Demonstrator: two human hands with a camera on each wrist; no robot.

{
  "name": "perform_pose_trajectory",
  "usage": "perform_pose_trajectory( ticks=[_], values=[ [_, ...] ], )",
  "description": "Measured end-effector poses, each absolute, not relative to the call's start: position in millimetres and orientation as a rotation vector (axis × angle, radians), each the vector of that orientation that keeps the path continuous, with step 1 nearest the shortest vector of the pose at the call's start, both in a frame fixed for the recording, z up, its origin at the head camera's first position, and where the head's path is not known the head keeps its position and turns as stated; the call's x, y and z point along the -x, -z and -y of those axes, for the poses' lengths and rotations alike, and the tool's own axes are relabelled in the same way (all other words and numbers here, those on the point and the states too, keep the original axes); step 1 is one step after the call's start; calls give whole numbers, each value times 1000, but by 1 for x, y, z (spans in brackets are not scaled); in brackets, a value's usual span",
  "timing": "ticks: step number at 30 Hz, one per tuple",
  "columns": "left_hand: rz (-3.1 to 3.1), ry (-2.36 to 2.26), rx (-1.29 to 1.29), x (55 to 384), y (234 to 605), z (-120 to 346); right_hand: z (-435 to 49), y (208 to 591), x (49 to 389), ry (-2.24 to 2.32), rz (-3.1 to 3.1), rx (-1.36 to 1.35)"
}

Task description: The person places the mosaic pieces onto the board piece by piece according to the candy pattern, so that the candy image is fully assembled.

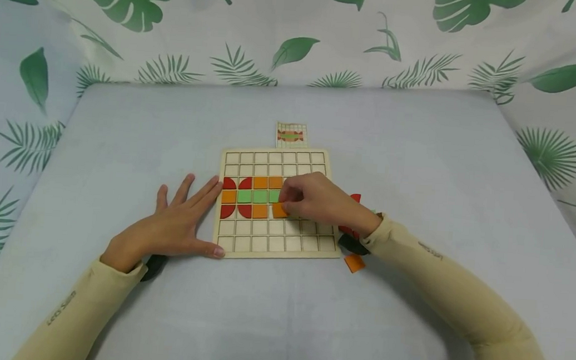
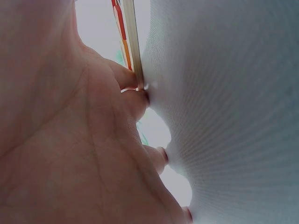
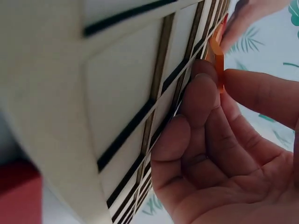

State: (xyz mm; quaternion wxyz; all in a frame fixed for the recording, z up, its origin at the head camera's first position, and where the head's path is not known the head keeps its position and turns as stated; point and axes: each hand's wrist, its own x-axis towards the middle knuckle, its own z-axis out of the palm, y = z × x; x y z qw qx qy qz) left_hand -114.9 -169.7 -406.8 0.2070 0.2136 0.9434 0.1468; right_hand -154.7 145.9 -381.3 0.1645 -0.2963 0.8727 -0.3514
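Note:
A wooden grid board (image 1: 275,245) lies on the table, with red quarter-round, orange and green tiles in its middle rows on the left. My left hand (image 1: 171,229) lies spread on the table, thumb and index finger touching the board's left edge. In the left wrist view, the fingertips (image 2: 135,100) meet the board's side. Over the row below the green tiles, my right hand (image 1: 312,195) pinches an orange square tile (image 1: 279,210). The right wrist view has this orange tile (image 3: 217,58) tilted between thumb and fingers. Part of the board is hidden under the right hand.
Behind the board lies a small pattern card (image 1: 291,136) with a red, orange and green design. Right of the board, red tiles (image 1: 355,197) are partly hidden by the right wrist, and a loose orange tile (image 1: 354,263) lies below them.

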Motion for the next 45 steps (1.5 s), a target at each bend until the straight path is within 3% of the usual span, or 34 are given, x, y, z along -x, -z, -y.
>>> perform_pose_trajectory(
  ticks=[17, 32, 45],
  values=[
    [-2616, -418, -600, 114, 404, 168, -140, 382, 161, 891, -2449, 901],
    [-2617, -402, -602, 113, 404, 168, -192, 367, 135, 1026, -2239, 987],
    [-2588, -422, -589, 115, 401, 170, -242, 356, 122, 862, -2530, 749]
  ],
)
